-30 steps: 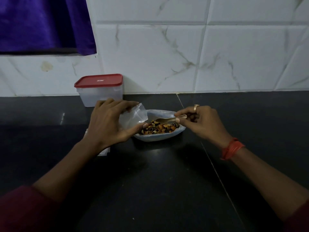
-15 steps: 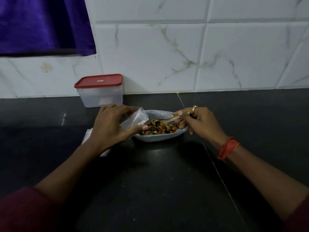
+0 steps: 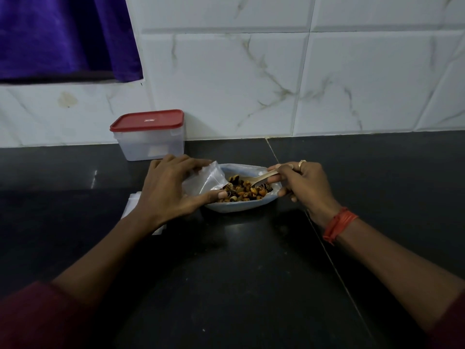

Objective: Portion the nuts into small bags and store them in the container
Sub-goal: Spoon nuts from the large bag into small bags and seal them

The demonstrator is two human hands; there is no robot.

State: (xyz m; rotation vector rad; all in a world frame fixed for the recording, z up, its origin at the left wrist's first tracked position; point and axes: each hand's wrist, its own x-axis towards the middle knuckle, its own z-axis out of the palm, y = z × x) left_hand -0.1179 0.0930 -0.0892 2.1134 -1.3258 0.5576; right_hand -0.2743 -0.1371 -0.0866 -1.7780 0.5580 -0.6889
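Note:
A shallow white bowl [image 3: 236, 207] of brown and orange nuts [image 3: 245, 190] sits on the black counter. My left hand [image 3: 167, 191] grips a small clear plastic bag [image 3: 205, 180] with its mouth held at the bowl's left rim. My right hand [image 3: 302, 183] holds a pale wooden spoon [image 3: 263, 177], whose tip dips into the nuts. A clear container with a red lid [image 3: 148, 134] stands shut against the wall, behind my left hand.
More white plastic bags [image 3: 130, 206] lie flat on the counter under my left wrist. A marbled white tiled wall [image 3: 276, 84] backs the counter. A purple cloth [image 3: 63, 36] hangs at the upper left. Black counter [image 3: 239, 285] stretches toward me.
My right hand has tilted the spoon down from above the bowl into the nuts. My left hand has kept the bag at the bowl's rim.

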